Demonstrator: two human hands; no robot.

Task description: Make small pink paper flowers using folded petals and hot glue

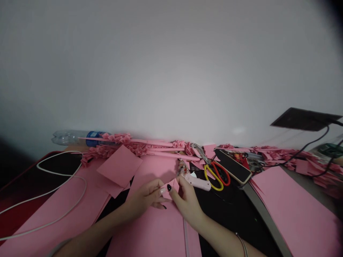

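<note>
A small folded piece of pink paper is between my two hands, above large pink sheets in the middle of the table. My left hand pinches its left side, fingers bent around the edge. On the right side, my right hand grips the same piece, with the thumb lying across its front. The fingertips behind the paper are partly hidden. Just beyond my right hand lies a pale pink glue gun, touching or close to the fingers.
Scissors with red and yellow handles and a phone lie right of centre. Folded pink paper stems and a plastic bottle line the wall. A white cable loops at left; pink sheets lie at right.
</note>
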